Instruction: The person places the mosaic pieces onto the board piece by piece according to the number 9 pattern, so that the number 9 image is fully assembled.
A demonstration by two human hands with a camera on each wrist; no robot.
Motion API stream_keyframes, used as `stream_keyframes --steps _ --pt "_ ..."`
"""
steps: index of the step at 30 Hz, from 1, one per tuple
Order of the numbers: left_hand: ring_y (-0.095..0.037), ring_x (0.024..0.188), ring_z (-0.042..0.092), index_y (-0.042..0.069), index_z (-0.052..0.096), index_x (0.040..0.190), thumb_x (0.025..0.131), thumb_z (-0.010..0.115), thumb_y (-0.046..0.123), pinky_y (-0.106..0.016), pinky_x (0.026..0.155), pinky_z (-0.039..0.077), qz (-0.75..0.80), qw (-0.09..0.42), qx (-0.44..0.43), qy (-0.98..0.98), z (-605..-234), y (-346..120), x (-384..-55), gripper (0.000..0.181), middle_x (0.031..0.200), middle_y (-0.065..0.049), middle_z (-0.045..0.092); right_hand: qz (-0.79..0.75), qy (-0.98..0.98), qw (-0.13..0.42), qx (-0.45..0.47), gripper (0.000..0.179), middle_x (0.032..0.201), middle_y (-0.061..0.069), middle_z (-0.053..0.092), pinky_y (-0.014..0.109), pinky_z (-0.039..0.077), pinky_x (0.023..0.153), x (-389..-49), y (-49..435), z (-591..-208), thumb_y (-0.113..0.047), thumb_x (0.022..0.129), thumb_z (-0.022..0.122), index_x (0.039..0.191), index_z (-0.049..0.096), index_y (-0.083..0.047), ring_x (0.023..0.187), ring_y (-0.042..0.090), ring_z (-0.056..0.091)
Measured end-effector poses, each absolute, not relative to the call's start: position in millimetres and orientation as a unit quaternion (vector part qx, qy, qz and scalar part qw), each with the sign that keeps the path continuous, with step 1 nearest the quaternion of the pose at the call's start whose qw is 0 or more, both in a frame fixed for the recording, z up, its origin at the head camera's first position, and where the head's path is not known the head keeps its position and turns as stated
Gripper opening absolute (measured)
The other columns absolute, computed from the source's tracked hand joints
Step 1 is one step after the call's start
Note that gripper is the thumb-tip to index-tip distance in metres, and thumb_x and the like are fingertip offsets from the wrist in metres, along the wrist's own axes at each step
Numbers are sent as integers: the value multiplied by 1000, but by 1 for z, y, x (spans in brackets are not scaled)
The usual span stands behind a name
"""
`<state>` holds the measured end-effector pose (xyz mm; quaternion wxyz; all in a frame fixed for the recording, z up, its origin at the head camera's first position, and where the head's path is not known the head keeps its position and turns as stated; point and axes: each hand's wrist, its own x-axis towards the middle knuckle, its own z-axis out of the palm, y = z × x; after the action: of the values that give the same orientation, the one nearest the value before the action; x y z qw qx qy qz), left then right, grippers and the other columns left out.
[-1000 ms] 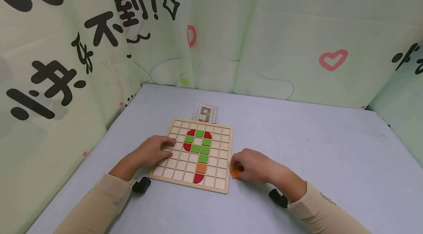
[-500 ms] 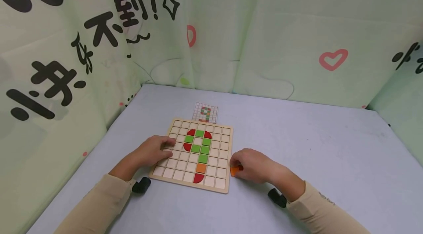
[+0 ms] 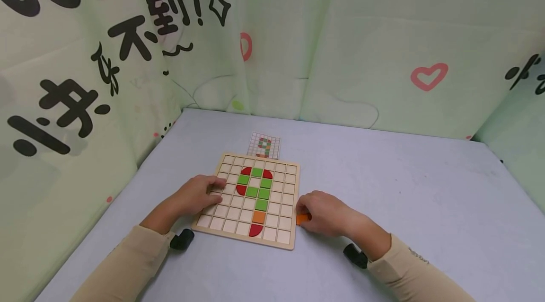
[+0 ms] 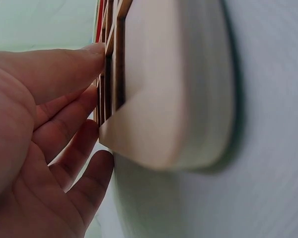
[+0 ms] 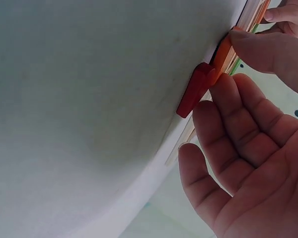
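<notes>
A wooden grid board [image 3: 278,240] lies on the table, with green square tiles [image 3: 264,193], red rounded tiles [image 3: 256,230] and one orange square tile [image 3: 259,217] in its cells. My left hand [image 3: 197,193] rests at the board's left side, thumb and fingers loosely spread, fingertips over the cells. Just off the right edge, my right hand [image 3: 325,212] pinches a loose orange tile [image 5: 222,58] between thumb and fingertips. Beside that tile, a red tile [image 5: 194,91] lies at the fingers in the right wrist view; the hand hides it in the head view.
Behind the board lies a small pattern card [image 3: 265,145] printed with a grid and coloured cells, its lower edge at the board. A pale table [image 3: 404,188] spreads around. Printed curtains [image 3: 362,46] hang at the back and sides. Black wrist cameras [image 3: 182,239] sit on both wrists.
My right hand shifts very slightly left, and the loose orange tile turns and draws a little closer to the board's edge. The red bit seen beside it goes out of sight. The left hand stays put.
</notes>
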<state>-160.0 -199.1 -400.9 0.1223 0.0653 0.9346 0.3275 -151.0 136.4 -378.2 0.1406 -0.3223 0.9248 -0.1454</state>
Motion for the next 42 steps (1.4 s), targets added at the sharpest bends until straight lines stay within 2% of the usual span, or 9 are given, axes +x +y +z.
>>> stream_keyframes --steps 9,25,42 --pt "-35 137 43 5 63 133 93 70 12 -53 109 37 330 123 66 934 -402 -200 -160 41 141 -13 57 -151 927 132 -316 20 86 -6 58 35 49 78 -152 136 -378 -12 86 77 102 68 -5 83 16 51" --pt "-35 136 43 6 65 130 93 70 12 -53 109 37 326 124 65 935 -398 -200 -158 37 140 -12 57 -159 924 124 -323 18 88 -6 59 36 50 81 -152 130 -373 -16 86 77 98 67 -8 86 16 52" --pt "-35 136 44 7 65 130 93 71 13 -53 109 37 327 125 60 935 -399 -199 -159 38 139 -12 57 -158 922 123 -332 22 92 -4 62 38 51 86 -153 114 -368 -20 87 76 103 68 -6 91 18 55"
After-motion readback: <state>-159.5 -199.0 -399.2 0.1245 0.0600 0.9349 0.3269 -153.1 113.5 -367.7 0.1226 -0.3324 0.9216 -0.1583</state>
